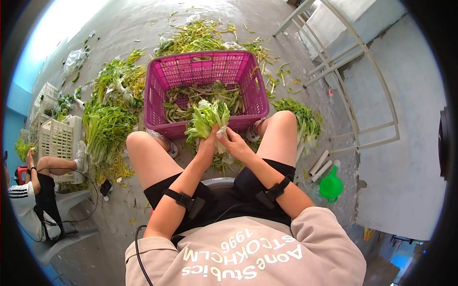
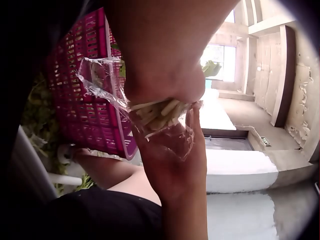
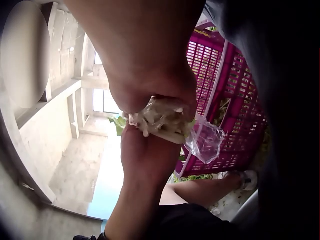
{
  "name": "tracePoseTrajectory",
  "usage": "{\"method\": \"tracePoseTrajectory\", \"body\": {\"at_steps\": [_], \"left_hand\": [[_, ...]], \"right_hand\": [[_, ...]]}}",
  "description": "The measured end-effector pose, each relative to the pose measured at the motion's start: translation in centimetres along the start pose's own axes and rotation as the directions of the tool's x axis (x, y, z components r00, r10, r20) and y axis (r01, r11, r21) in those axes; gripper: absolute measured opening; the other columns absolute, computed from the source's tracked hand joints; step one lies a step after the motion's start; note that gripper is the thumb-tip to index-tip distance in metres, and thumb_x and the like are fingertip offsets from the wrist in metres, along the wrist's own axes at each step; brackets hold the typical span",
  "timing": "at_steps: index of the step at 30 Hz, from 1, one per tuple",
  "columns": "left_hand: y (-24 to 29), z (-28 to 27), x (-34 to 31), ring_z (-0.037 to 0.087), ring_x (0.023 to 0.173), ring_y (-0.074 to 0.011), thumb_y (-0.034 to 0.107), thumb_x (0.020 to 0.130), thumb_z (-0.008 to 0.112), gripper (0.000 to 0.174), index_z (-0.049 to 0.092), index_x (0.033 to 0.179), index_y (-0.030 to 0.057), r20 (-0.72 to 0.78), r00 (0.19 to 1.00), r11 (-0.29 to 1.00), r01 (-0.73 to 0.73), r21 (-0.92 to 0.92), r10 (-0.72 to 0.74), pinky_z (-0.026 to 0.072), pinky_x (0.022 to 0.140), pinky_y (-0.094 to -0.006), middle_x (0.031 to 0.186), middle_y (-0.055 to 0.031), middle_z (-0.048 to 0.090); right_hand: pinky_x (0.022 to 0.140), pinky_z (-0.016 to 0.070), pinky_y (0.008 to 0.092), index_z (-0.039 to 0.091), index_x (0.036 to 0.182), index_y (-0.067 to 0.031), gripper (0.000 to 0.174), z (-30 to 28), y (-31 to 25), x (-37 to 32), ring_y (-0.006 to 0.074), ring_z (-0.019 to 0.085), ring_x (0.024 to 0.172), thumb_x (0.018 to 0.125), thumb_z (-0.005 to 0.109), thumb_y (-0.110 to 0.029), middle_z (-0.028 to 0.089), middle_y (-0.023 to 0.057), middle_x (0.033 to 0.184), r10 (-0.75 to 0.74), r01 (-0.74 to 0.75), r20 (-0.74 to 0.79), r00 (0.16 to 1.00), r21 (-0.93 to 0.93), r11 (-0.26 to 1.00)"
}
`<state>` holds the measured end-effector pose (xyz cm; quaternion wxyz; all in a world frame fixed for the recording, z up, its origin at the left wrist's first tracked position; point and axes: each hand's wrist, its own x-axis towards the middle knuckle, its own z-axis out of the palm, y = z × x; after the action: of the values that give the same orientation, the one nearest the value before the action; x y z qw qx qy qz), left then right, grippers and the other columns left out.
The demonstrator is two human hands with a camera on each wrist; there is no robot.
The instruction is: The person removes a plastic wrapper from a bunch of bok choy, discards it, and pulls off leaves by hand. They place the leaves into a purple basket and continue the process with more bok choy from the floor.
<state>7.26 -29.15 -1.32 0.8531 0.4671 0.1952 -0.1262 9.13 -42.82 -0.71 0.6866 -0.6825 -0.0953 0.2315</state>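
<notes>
A bunch of leafy greens [image 1: 208, 118] is held between both hands in front of the pink crate, leaves pointing away from the body. The left hand [image 1: 208, 143] grips the bunch from the left. From the right, the right hand [image 1: 236, 144] grips its stem end. In the left wrist view, pale cut stems [image 2: 159, 116] show between the hands, with clear plastic wrap [image 2: 102, 82] around them and sticking out to one side. The right wrist view shows the stem ends [image 3: 162, 122] and loose plastic [image 3: 206, 141] too.
The pink crate [image 1: 207, 125] holds loose greens. Piles of greens [image 1: 109, 125] lie left, behind and right of it. A green plastic container [image 1: 331, 185] and white tubes stand right, near a metal frame [image 1: 353, 55]. Another person [image 1: 45, 200] sits at left beside white crates [image 1: 56, 138].
</notes>
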Motion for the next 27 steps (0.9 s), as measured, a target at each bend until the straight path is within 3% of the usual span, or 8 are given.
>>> {"method": "tracePoseTrajectory", "body": {"at_steps": [3, 9, 12, 15, 18, 20, 24, 27], "left_hand": [[0.5, 0.5, -0.6, 0.052, 0.124, -0.0215, 0.062, 0.096, 0.053, 0.076, 0.044, 0.146, 0.0052, 0.015, 0.999, 0.997, 0.043, -0.065, -0.042, 0.0405, 0.103, -0.0364, 0.136, -0.0108, 0.054], [1.7, 0.3, -1.2, 0.048, 0.128, -0.0256, 0.077, 0.092, 0.035, 0.093, 0.039, 0.149, 0.0031, 0.042, 0.998, 0.963, 0.042, 0.265, -0.055, 0.0358, 0.109, -0.0386, 0.141, -0.0147, 0.050], [-1.3, -1.6, 1.4, 0.044, 0.132, -0.0285, 0.080, 0.091, 0.030, 0.098, 0.039, 0.148, 0.0010, 0.060, 0.990, 0.906, -0.141, 0.398, 0.128, 0.0321, 0.111, -0.0399, 0.145, -0.0176, 0.045], [-2.7, -2.7, 2.4, 0.051, 0.122, -0.0221, 0.083, 0.089, 0.027, 0.099, 0.047, 0.143, 0.0019, 0.105, 0.990, 0.936, -0.125, 0.330, 0.095, 0.0392, 0.105, -0.0368, 0.134, -0.0128, 0.054], [-2.0, -3.8, 2.6, 0.049, 0.126, -0.0241, 0.085, 0.088, 0.024, 0.103, 0.045, 0.144, 0.0000, 0.172, 0.972, 0.965, 0.117, 0.236, -0.160, 0.0373, 0.107, -0.0374, 0.138, -0.0154, 0.053], [0.6, -3.5, 1.2, 0.029, 0.142, -0.0333, 0.085, 0.088, 0.022, 0.107, 0.031, 0.151, -0.0022, 0.263, 0.942, 0.774, -0.005, 0.634, -0.209, 0.0264, 0.115, -0.0409, 0.156, -0.0236, 0.026], [4.4, -1.0, -1.7, 0.043, 0.134, -0.0275, 0.082, 0.091, 0.022, 0.104, 0.038, 0.149, -0.0030, 0.252, 0.954, 0.623, -0.099, 0.776, -0.162, 0.0331, 0.110, -0.0364, 0.144, -0.0212, 0.048], [3.5, -2.0, -0.5, 0.044, 0.132, -0.0276, 0.080, 0.093, 0.026, 0.101, 0.038, 0.148, -0.0043, 0.229, 0.939, 0.592, -0.035, 0.805, -0.256, 0.0324, 0.110, -0.0364, 0.145, -0.0202, 0.047]], "right_hand": [[0.099, 0.0416, 0.0289, 0.045, 0.142, -0.0019, 0.053, 0.2, -0.7, -0.4, 0.0115, 0.051, 0.115, 0.103, 0.056, -0.035, 0.057, 0.0055, 0.128, 0.060, -0.062, 0.018, 0.998, 0.138, 0.988], [0.100, 0.0420, 0.0305, 0.046, 0.143, -0.0002, 0.061, 0.0, -2.0, -1.3, 0.0136, 0.053, 0.117, 0.100, 0.059, -0.042, 0.059, 0.0063, 0.128, 0.211, -0.220, 0.102, 0.972, 0.081, 0.972], [0.098, 0.0438, 0.0318, 0.050, 0.139, 0.0011, 0.063, -0.1, -2.9, -1.3, 0.0150, 0.056, 0.114, 0.098, 0.062, -0.045, 0.061, 0.0072, 0.124, 0.346, -0.349, 0.067, 0.936, 0.032, 0.937], [0.094, 0.0458, 0.0329, 0.053, 0.135, 0.0017, 0.063, -0.2, -2.7, -1.5, 0.0157, 0.058, 0.109, 0.094, 0.067, -0.044, 0.064, 0.0078, 0.120, 0.274, -0.275, 0.031, 0.961, 0.045, 0.960], [0.093, 0.0467, 0.0339, 0.054, 0.133, 0.0018, 0.062, -0.8, -2.5, -1.2, 0.0168, 0.060, 0.108, 0.089, 0.075, -0.037, 0.064, 0.0083, 0.118, 0.347, -0.355, 0.085, 0.934, 0.117, 0.927], [0.093, 0.0473, 0.0348, 0.055, 0.132, 0.0012, 0.060, -1.1, -2.5, -1.3, 0.0172, 0.060, 0.108, 0.084, 0.080, -0.023, 0.064, 0.0083, 0.119, 0.317, -0.343, 0.168, 0.933, 0.152, 0.927], [0.088, 0.0494, 0.0320, 0.061, 0.124, 0.0010, 0.054, -0.1, -3.2, -2.0, 0.0164, 0.063, 0.100, 0.079, 0.083, -0.018, 0.067, 0.0076, 0.111, 0.163, -0.195, 0.137, 0.977, 0.273, 0.942], [0.089, 0.0493, 0.0321, 0.060, 0.124, 0.0005, 0.052, -0.5, -3.3, -1.8, 0.0168, 0.064, 0.098, 0.078, 0.081, -0.012, 0.067, 0.0074, 0.111, 0.176, -0.229, 0.206, 0.963, 0.269, 0.936]]}}
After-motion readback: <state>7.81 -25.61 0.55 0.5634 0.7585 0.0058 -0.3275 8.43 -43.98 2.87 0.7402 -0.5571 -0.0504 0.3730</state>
